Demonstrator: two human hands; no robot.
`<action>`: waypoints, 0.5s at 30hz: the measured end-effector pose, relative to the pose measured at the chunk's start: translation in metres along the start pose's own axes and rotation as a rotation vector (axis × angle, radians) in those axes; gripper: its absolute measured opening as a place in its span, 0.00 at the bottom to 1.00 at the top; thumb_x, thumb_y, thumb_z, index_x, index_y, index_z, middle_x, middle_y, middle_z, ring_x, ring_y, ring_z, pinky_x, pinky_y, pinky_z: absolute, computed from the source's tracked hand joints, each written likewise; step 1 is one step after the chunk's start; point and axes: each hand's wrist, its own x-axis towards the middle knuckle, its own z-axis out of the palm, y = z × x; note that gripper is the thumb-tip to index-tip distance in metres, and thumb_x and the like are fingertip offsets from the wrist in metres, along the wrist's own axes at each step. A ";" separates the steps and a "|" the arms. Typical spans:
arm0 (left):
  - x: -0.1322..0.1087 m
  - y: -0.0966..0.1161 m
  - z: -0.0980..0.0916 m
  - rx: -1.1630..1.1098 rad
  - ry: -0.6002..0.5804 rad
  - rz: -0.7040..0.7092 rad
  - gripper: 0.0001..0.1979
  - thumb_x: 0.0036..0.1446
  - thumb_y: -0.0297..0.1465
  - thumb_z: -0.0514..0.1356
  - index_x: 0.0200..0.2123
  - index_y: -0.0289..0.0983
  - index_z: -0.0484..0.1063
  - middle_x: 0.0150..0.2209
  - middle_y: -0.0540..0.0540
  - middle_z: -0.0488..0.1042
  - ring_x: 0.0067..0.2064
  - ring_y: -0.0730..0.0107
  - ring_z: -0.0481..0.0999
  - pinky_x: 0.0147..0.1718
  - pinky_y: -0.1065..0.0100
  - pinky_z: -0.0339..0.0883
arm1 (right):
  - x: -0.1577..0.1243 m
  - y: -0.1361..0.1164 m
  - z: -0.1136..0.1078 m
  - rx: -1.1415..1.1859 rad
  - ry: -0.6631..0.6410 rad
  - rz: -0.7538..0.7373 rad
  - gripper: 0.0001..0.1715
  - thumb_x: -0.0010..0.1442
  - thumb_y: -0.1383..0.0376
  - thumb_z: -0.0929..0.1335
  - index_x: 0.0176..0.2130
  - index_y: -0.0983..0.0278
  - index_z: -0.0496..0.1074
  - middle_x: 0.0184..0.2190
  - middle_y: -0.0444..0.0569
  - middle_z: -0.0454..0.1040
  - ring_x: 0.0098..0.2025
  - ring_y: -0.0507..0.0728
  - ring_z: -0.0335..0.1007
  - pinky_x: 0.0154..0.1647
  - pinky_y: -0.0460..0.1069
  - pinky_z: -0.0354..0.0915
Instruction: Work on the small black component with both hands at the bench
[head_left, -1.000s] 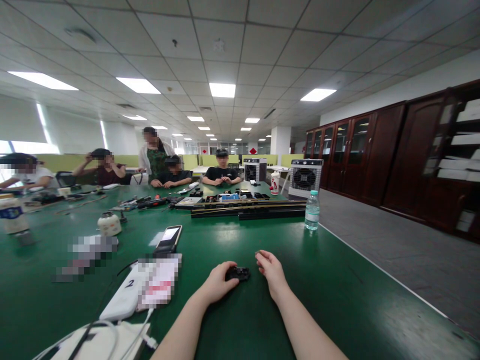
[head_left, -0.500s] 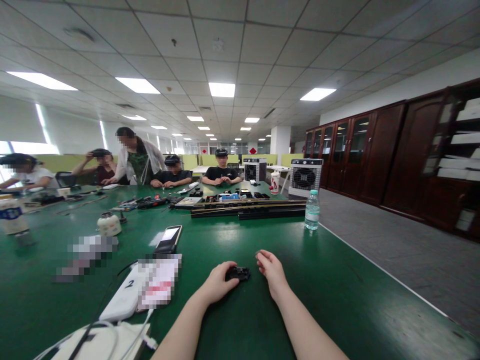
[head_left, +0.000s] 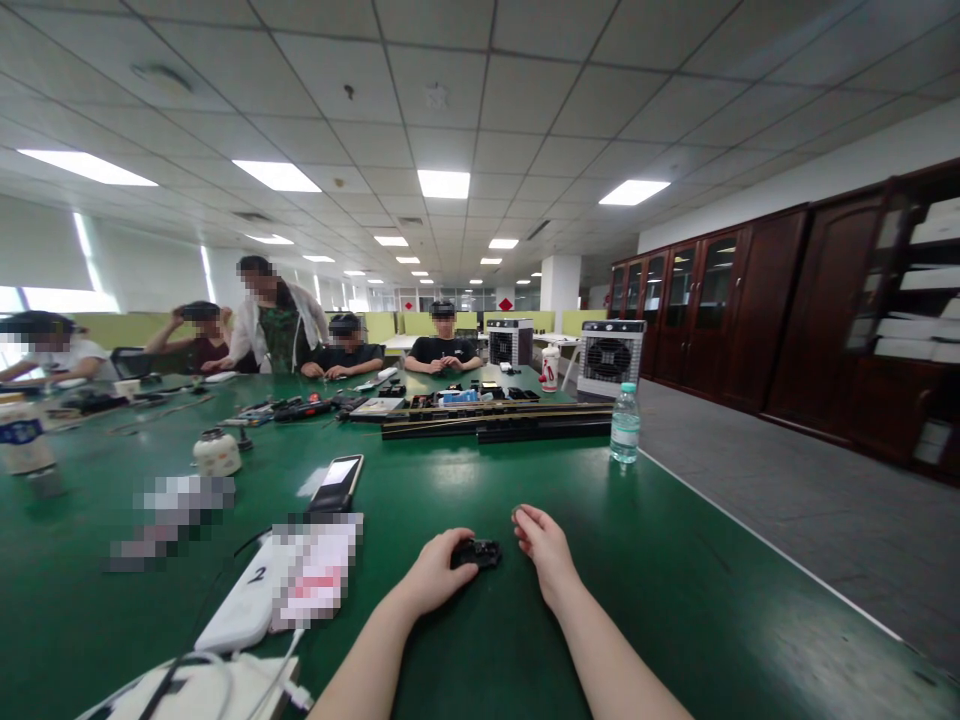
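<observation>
My left hand [head_left: 441,572] curls round the left end of a small black plastic device [head_left: 481,553] on the green table [head_left: 675,600]. The device's upper side looks uneven, as though its inner parts are exposed; its exact kind cannot be made out. To the right of it, my right hand [head_left: 541,545] is held just above the table, apart from the device. Its thumb and forefinger are pinched on a tiny piece [head_left: 517,512], too small to name.
A water bottle [head_left: 625,424] stands by the right table edge. Black rails [head_left: 495,420] lie across the table ahead. At left are a phone [head_left: 339,482], a white power bank [head_left: 240,590], cables and a jar [head_left: 217,453]. Several people sit or stand beyond.
The view has tilted up very slightly. Both hands keep nearly the same pose, the left on the black device and the right pinching beside it.
</observation>
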 end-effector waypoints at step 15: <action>0.001 -0.003 0.001 -0.014 -0.013 -0.014 0.26 0.44 0.31 0.60 0.50 0.36 0.66 0.49 0.42 0.71 0.51 0.59 0.69 0.53 0.64 0.58 | -0.001 -0.002 0.000 0.024 -0.003 -0.005 0.22 0.37 0.57 0.74 0.33 0.64 0.73 0.30 0.47 0.76 0.28 0.51 0.67 0.27 0.44 0.61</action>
